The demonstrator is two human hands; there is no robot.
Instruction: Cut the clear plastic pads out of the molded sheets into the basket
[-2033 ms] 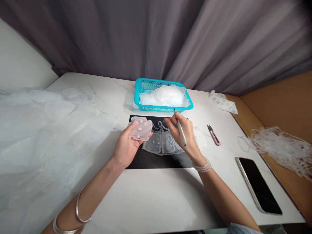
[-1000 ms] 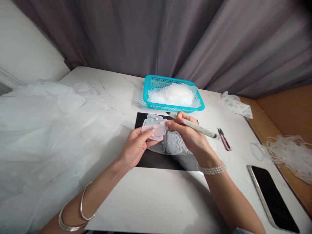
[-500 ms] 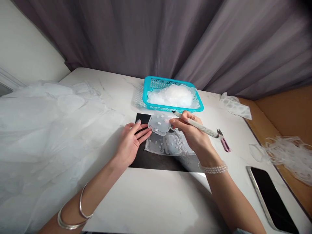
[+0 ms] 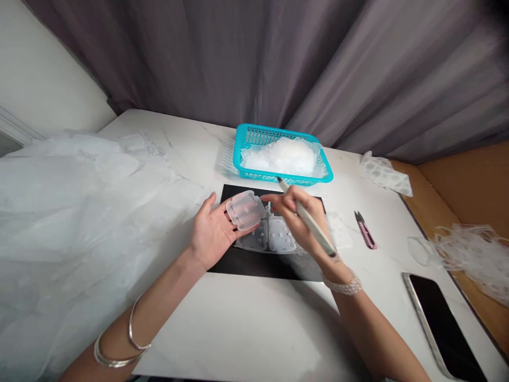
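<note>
Across the outstretched fingers of my left hand (image 4: pixel 214 231) lies a thin translucent plastic piece (image 4: pixel 246 210) with rounded, notched corners. A pale pen-like tool with a dark tip (image 4: pixel 308 217) is gripped in my right hand (image 4: pixel 304 209), its tip pointing away from me. My right index finger reaches toward the piece's right edge; whether it touches I cannot tell. Below them a translucent sheet of similar pieces (image 4: pixel 281 235) lies on a black mat (image 4: pixel 262 268), partly hidden by both hands.
A blue basket (image 4: pixel 284 178) of white translucent pieces stands behind the mat. Sheets of translucent plastic (image 4: pixel 71 228) are heaped at left. At right lie pink thread snips (image 4: pixel 366 231), a phone (image 4: pixel 443 323), a crumpled plastic scrap (image 4: pixel 385 172) and a pile of cut-out frames (image 4: pixel 473 254).
The plastic piece has turned and now rests on my left fingers, palm up. My right fingers have come off it, and the tool has swung to a steeper angle.
</note>
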